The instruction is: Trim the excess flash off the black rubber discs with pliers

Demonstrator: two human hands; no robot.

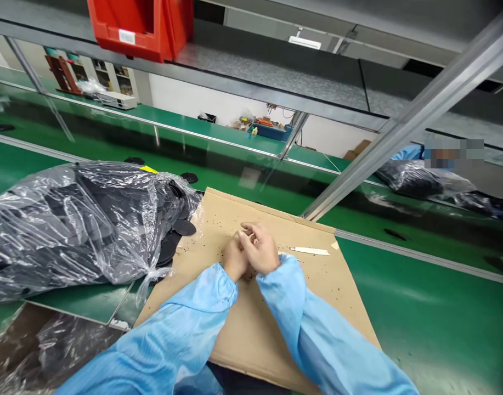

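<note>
Both hands meet over a brown cardboard sheet [251, 334] sprinkled with small dark specks. My left hand [233, 259] is closed, its fingers mostly hidden behind the other hand. Curled against it, my right hand [264, 251] has its fingers bent inward and its thumb toward the left hand. Whatever lies between the fingers, if anything, is hidden. To the right of my hands, a slim white utility knife [311, 250] lies on the cardboard. At the sheet's left edge are flat black discs [184, 227], next to a knotted clear plastic bag [78, 230] full of black pieces.
A metal post [399, 131] rises behind the cardboard's right side, carrying a grey shelf [276, 71]. On that shelf sits a red bin [164, 33]. Green bench top [432, 307] extends to the right. Far right, a person in blue [411, 152] is behind another plastic bag [419, 178].
</note>
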